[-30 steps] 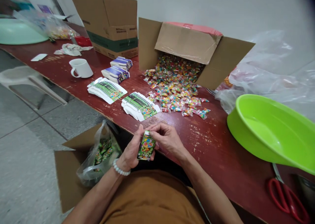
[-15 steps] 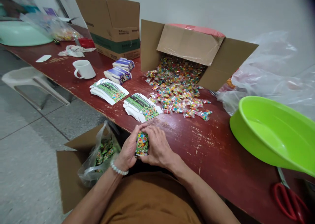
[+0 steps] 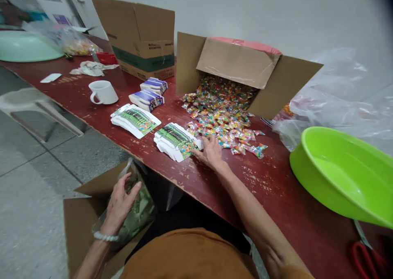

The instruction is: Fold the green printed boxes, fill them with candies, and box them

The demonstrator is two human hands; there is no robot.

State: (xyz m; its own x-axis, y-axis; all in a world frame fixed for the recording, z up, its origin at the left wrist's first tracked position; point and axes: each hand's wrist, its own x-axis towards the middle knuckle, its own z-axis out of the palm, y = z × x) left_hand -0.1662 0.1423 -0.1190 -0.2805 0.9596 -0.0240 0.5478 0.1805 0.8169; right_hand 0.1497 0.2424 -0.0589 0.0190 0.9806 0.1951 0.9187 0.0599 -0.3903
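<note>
My left hand (image 3: 120, 201) hangs over the plastic-lined cardboard box (image 3: 80, 226) on the floor, fingers apart and empty, above the green packets (image 3: 139, 207) inside the bag. My right hand (image 3: 209, 150) rests on the table at the right end of the nearer stack of flat green cartons (image 3: 175, 140); its fingertips touch the top carton. A heap of small wrapped candies (image 3: 224, 121) spills from the tipped cardboard box (image 3: 245, 70) just beyond that hand.
A second stack of flat green cartons (image 3: 135, 120), purple cartons (image 3: 149, 95), a white mug (image 3: 102, 92) and a closed box (image 3: 141, 41) lie to the left. A lime green basin (image 3: 344, 172), red scissors (image 3: 368, 258) and plastic sheeting sit right. A white chair (image 3: 33, 107) stands on the floor.
Both hands held a filled green packet at the table edge. The left hand has since dropped to the floor box without it, and the right hand has reached forward to the carton stack.
</note>
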